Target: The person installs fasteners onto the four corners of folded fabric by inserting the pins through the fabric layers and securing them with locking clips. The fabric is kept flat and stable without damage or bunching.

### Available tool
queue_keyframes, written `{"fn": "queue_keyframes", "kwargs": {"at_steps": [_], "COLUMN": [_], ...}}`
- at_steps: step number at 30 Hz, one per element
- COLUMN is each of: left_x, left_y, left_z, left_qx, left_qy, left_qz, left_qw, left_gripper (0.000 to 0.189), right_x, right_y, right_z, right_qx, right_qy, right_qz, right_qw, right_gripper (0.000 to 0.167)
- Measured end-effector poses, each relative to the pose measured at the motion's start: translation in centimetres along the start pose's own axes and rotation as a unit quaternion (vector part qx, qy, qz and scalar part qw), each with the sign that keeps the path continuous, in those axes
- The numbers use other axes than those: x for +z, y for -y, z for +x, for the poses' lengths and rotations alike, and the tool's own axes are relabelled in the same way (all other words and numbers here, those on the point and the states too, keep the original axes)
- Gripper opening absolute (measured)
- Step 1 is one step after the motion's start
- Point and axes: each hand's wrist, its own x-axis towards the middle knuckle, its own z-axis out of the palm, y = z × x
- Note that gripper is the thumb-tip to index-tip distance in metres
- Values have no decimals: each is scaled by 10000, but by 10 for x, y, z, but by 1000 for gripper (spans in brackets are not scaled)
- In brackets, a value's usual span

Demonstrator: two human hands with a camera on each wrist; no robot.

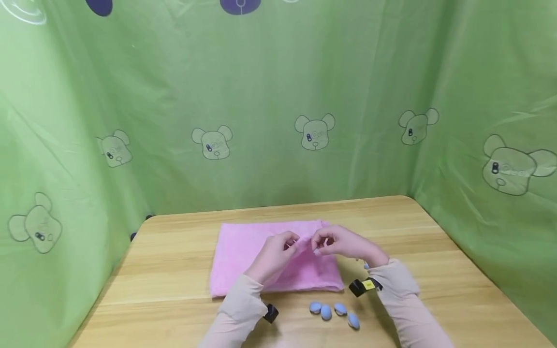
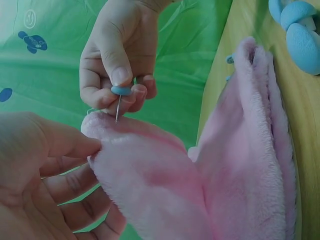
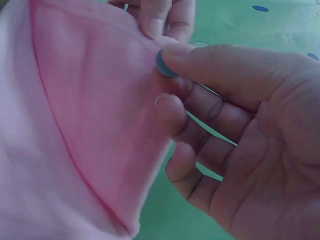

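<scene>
A folded pink plush cloth (image 1: 241,246) lies on the wooden table, one corner lifted. My left hand (image 1: 275,252) pinches that raised corner between thumb and fingers. Facing it from the right, my right hand (image 1: 344,242) pinches a blue-headed pin (image 2: 121,91) by its head. In the left wrist view the needle points down, its tip right at the cloth's raised edge. The right wrist view shows the blue head (image 3: 165,64) between thumb and index finger, close beside the corner; the needle is hidden there.
Several blue oval fasteners (image 1: 326,311) lie on the table (image 1: 165,270) in front of the cloth. Another blue piece (image 1: 366,265) sits partly hidden near the right wrist. Green curtains (image 1: 261,174) with bear prints surround the table's back and sides.
</scene>
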Motion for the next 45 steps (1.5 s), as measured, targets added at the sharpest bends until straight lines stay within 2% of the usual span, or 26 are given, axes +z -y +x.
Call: {"fn": "queue_keyframes", "kwargs": {"at_steps": [2,7,14,17,24,32,37,40,45], "left_x": [1,0,1,2,2,4,5,4,2], "left_y": [0,-2,-1,0,0,-2,-4,-4,-6], "left_z": [0,0,0,0,0,0,0,0,-2], "left_qx": [-58,51,155,223,397,539,654,721,927], "left_qy": [-1,-95,-9,4,-11,-18,17,22,29], "left_qz": [-62,49,-7,164,483,622,732,832,1093], "left_qw": [10000,9999,9999,9996,9980,9966,9952,9939,9897], "left_gripper": [26,20,23,21,19,17,15,16,19], "right_x": [2,5,9,12,17,25,30,30,30], "right_y": [-2,-3,-3,-3,-4,0,0,-1,-4], "right_z": [0,2,4,6,11,17,18,18,18], "right_qx": [-5,24,65,94,-60,-54,-348,-483,-362], "right_qy": [-23,-114,-138,-218,-728,-1422,-1816,-1928,-1835], "right_qz": [66,68,15,7,-207,-586,-1116,-1305,-1188], "right_qw": [10000,9999,9999,9997,9971,9881,9764,9713,9752], "right_gripper": [7,8,10,13,13,38,46,45,37]}}
